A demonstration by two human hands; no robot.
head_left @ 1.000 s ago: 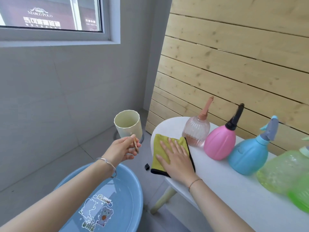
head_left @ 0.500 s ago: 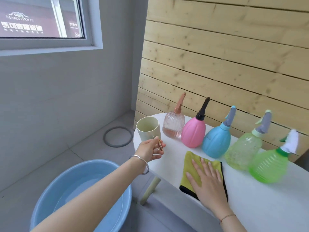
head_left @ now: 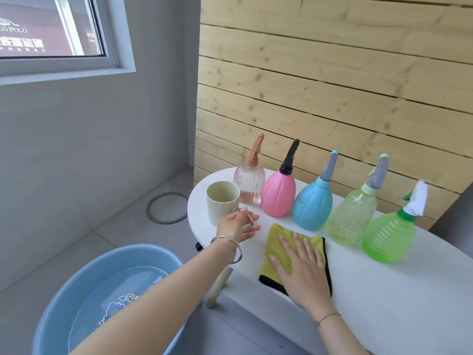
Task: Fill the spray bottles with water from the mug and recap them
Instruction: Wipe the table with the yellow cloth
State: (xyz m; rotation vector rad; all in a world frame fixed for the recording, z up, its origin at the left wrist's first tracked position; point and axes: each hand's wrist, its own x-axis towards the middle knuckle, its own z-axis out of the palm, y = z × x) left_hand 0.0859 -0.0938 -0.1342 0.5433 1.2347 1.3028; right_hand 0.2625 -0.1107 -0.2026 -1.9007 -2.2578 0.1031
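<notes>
- Standing near the rounded end of the white table (head_left: 384,290), the mug (head_left: 222,203) could be knocked off toward the blue basin (head_left: 84,283) if the withdrawing fingers catch its handle.
- Left hand (head_left: 236,225) sits by the handle, fingers loosened, seemingly no longer gripping.
- Right hand (head_left: 300,265) lies flat, spread on the yellow cloth (head_left: 277,235).
- Five spray bottles (head_left: 277,194) stand capped behind, by the wall.
</notes>
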